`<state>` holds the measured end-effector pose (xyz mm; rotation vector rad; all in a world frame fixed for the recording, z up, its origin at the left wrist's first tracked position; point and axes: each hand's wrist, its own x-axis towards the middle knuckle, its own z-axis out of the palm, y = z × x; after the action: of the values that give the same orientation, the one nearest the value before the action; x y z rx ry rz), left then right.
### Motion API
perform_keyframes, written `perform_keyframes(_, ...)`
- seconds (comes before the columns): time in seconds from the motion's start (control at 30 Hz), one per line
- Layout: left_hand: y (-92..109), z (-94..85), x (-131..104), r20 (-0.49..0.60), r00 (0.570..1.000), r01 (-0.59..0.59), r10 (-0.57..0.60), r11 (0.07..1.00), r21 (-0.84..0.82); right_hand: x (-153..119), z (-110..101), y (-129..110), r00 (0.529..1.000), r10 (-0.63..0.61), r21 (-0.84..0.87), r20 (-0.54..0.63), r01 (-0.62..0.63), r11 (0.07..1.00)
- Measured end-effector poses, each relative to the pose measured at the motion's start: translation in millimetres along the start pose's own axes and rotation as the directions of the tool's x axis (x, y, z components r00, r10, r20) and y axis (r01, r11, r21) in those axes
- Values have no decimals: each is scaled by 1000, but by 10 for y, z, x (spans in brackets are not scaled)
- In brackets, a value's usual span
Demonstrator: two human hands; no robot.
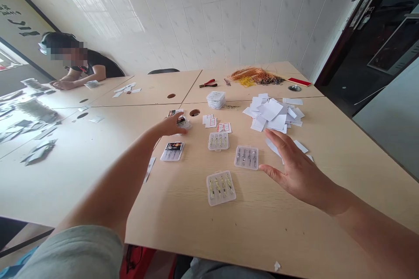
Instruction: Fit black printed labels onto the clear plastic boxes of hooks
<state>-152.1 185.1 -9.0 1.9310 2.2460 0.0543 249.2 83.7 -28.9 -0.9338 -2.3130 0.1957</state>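
My left hand (170,125) reaches forward with its fingers apart, by some small clear packs with dark labels (182,120) that it partly hides. Nothing shows in its grasp. My right hand (293,169) is spread over the table, thumb close to the right edge of a clear case of dark hooks (246,158). A case with yellowish-green rigs (221,188) lies nearest me, and a similar case (218,141) sits farther back. To the left is a clear case with a black label (172,151). Beyond my right hand spreads a heap of white cards (271,111).
A stack of clear cases (216,100) stands farther back, near small red-and-white cards (224,127). Red-handled pliers (208,83) and a bundle of orange strands (250,75) lie at the far side. A co-worker (80,59) sits far left, beside many packs (36,111).
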Motion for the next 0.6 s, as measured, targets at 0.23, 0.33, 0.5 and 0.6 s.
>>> perform_keyframes(0.23, 19, -224, -198, 51, 999, 4, -4, 1000, 1, -8, -13, 18, 1000, -2, 6, -12, 2, 1000)
perform_keyframes(0.33, 5, -357, -433, 134, 990, -48, 48, 999, -6, -10, -17, 24, 1000, -4, 5, -17, 4, 1000)
perform_keyframes(0.5, -18, -316, -809, 352, 918, -196, 185, 981, -4, -3, 5, 27, 1000, 0, -3, -8, 0, 1000)
perform_keyframes(0.6, -15, -216, -905, 411, 892, -209, 188, 978, 7, -1, 13, 21, 1000, -12, 2, 0, 12, 1000)
